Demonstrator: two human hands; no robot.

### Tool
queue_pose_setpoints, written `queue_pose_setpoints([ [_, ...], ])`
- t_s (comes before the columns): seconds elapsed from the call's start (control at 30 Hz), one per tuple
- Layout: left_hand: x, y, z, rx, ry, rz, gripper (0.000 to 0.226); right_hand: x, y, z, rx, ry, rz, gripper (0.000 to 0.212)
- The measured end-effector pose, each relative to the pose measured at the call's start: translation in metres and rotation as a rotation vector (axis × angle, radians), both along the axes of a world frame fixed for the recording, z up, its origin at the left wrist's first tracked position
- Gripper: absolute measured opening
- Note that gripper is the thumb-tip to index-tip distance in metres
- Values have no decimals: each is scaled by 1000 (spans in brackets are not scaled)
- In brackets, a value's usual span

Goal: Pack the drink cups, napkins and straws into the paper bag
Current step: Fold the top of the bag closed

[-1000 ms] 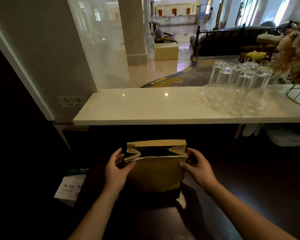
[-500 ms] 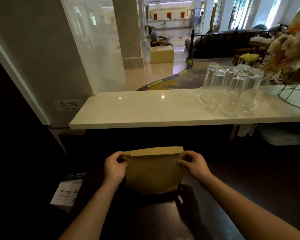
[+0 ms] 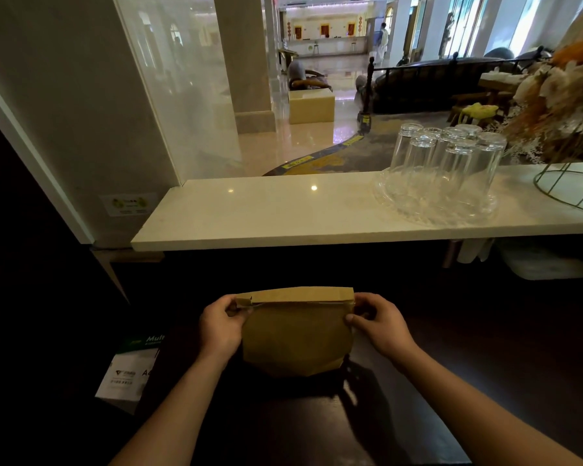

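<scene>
Dark counter (image 3: 418,348): paper bag (image 3: 297,338) upright, top folded shut (contents hidden); left hand (image 3: 220,326), right hand (image 3: 381,326) pinching fold ends

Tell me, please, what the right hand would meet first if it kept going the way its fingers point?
The right hand points left, already touching the paper bag; it would likely press straight into the bag's folded top.

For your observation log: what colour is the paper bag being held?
Plain kraft brown, no print visible; the paper bag shows best in the head view.

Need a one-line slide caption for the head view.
Both hands, left hand and right hand, pinch the folded-over top of a paper bag on a dark counter below a marble ledge.
</scene>
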State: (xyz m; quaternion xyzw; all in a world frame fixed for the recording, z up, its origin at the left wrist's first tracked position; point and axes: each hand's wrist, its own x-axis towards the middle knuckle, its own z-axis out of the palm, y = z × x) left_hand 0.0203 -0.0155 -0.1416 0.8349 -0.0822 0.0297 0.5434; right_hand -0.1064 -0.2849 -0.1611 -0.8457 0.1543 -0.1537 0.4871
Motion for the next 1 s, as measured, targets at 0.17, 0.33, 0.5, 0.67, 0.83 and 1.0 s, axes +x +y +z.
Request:
queue_pose_setpoints([
  [0.17,-4,-2,0,-37,18,-9,18,8,3,4,49,18,-66,7],
  [0.33,-6,2,-3,-90,72,-57,19,10,3,9,123,-29,-40,5],
  [0.5,-5,2,-4,-108,60,-54,20,6,9,14,210,-124,10,18],
  [0.67,-4,0,-4,-108,66,-58,21,8,11,13,290,-131,-22,17],
  [0.83,-3,-2,-1,-108,73,-66,21,-2,2,16,440,-146,90,43],
  [1.0,-1,-3,-3,-110,88,-59,21,1,2,25,474,-176,67,29],
])
